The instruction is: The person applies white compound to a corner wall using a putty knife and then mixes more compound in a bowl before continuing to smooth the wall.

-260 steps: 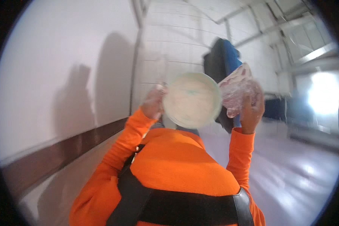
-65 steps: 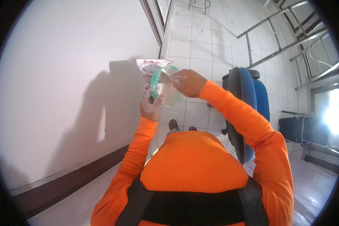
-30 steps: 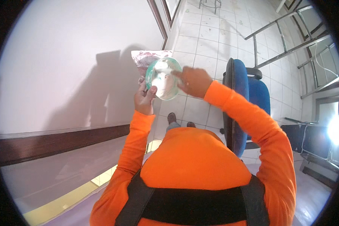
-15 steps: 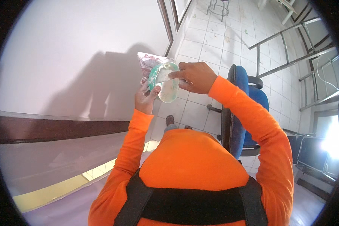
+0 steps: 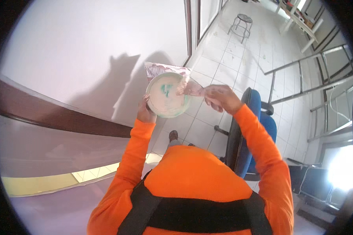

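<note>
My left hand point(image 5: 146, 110) grips a round, shallow green bowl point(image 5: 164, 103) coated with pale paste, with a pink-and-white printed packet point(image 5: 161, 68) behind it, partly hidden. Closed round the handle of a flat scraper point(image 5: 193, 88), my right hand point(image 5: 222, 98) is right of the bowl. The scraper's paste-covered blade lies at the bowl's right side; whether it touches is unclear.
A white wall point(image 5: 76, 55) with a dark skirting band runs along the left. Close on my right is a blue office chair point(image 5: 252, 125). A metal frame point(image 5: 296, 94) stands beyond it; farther ahead are a stool point(image 5: 244, 18) and white furniture point(image 5: 306, 29).
Since half a second ago the bowl has turned, showing more of its inner face. My right hand has moved right and down, exposing the scraper. The whole view has shifted.
</note>
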`<state>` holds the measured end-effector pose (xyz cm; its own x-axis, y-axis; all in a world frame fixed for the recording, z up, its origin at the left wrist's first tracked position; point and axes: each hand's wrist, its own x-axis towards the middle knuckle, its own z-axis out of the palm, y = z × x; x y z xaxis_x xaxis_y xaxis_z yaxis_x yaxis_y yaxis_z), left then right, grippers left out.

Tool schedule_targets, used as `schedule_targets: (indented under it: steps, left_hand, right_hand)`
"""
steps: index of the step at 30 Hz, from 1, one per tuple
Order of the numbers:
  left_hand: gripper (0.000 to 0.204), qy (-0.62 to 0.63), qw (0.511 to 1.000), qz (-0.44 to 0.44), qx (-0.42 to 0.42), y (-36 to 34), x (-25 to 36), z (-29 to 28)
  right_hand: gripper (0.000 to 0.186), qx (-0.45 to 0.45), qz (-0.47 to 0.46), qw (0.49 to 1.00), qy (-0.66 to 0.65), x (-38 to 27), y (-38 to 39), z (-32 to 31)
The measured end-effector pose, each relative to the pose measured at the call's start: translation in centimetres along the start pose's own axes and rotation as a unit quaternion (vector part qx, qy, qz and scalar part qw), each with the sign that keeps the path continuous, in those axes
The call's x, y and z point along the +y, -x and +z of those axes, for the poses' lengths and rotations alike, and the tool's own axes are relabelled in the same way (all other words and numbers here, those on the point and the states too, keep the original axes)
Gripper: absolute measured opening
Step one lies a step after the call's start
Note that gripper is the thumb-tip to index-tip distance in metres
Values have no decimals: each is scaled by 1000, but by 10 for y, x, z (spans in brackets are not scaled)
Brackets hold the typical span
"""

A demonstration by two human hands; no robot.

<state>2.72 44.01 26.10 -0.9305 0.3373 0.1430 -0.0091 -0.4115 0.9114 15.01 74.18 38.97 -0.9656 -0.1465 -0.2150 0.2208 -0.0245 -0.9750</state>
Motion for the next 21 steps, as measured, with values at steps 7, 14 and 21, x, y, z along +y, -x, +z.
schedule_targets:
  steps: [7, 14, 21]
  left_hand:
    - [58, 291, 946, -136, -37, 23, 62, 14]
    - [61, 286, 955, -81, -8, 31, 91, 30]
    - [72, 367, 927, -45, -57, 30, 97, 28]
  right_hand:
    - [30, 52, -154, 984, -76, -9, 19, -10]
    - [29, 101, -236, 961, 106, -11, 6, 19]
    - [29, 59, -253, 965, -18, 8, -17, 46]
